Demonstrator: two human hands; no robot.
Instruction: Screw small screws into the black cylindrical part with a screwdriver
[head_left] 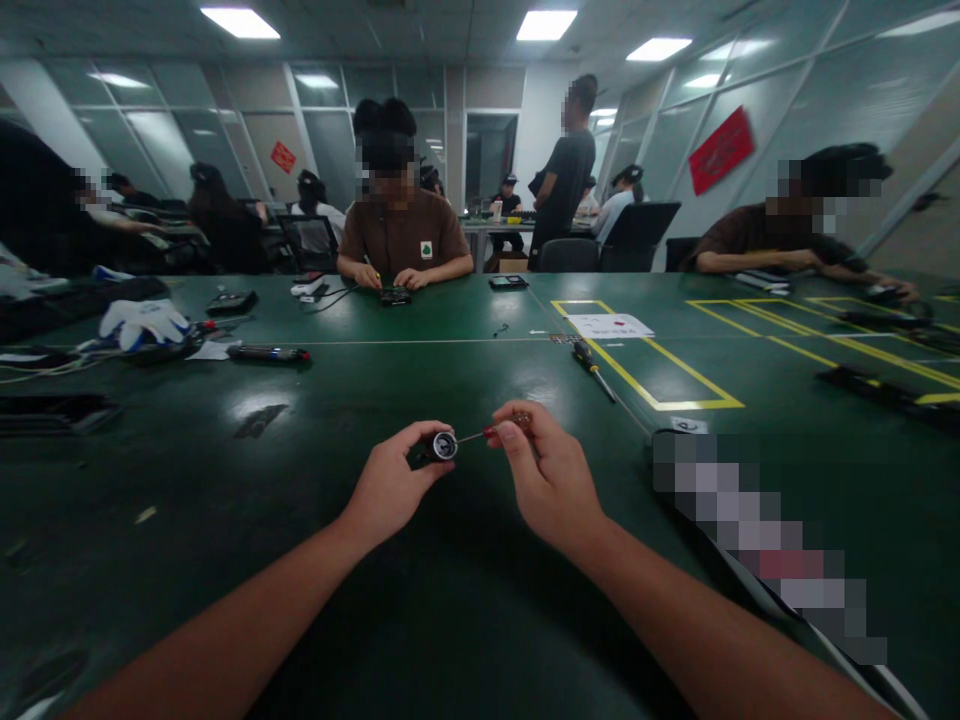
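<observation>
Over the green table (465,610), both bare hands were held up just above the surface, close together. Left hand (390,485) had its fingers curled around a small round black part (442,446) with a shiny, lens-like face, pinched between thumb and fingertips, so that hand was closed on it. Right hand (544,475) was closed too, thumb and forefinger gripping the red end of a thin screwdriver (480,434), whose metal shaft ran left so the tip met the round part. Couldn't tell whether the tip actually sat in a screw, too small to see.

Stuff around: a yellow-handled screwdriver (592,368) lay further out on the table, right beside a yellow-taped rectangle (675,385), with a white paper sheet (609,325) at its far end. Off to the left were white gloves (146,322) and a dark pen-shaped tool (268,353), well apart from the hands. Across the table a person in a brown shirt (405,240) had both hands on a small dark device (394,296), and another person (795,235) leaned over the table on the right.
</observation>
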